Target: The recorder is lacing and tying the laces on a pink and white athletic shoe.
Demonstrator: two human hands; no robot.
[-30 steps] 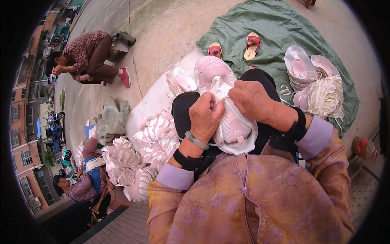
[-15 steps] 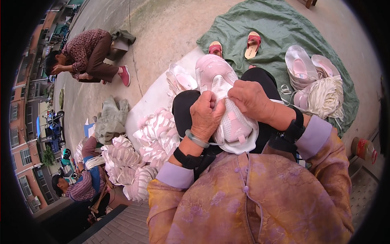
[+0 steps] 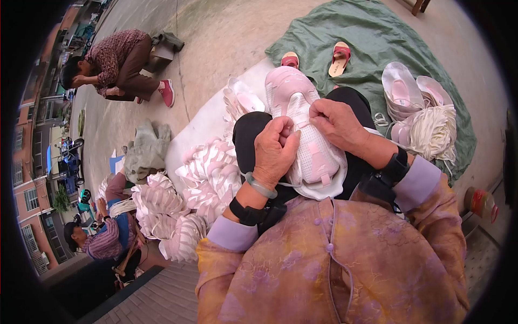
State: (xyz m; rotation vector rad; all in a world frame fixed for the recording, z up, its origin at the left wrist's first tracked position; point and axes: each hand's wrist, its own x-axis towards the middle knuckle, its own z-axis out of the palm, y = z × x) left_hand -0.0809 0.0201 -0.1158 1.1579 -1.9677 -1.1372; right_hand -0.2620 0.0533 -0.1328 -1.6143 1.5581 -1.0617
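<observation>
A pink and white shoe upper (image 3: 310, 148) of mesh lies across my lap, its toe pointing away from me and its heel toward my belly. My left hand (image 3: 276, 147) is closed in a pinch at the left side of the lacing opening. Opposite it, my right hand (image 3: 340, 128) pinches at the right side, thumb and forefinger together. Each appears to grip the white shoelace, though the fingers cover most of it. A thin white strand shows beside my right wrist. Another runs near my left wrist.
Piles of pink and white shoe uppers (image 3: 210, 175) lie on a pale sheet to the left. More uppers (image 3: 400, 92) and a white lace bundle (image 3: 431, 132) rest on a green tarp (image 3: 356, 32). Red sandals (image 3: 340, 59) lie ahead. Two people sit at left; a plastic bottle (image 3: 480, 204) stands right.
The view has shifted slightly, so my hands and the shoe upper appear a little to the right. Both hands keep their pinch at the lacing opening.
</observation>
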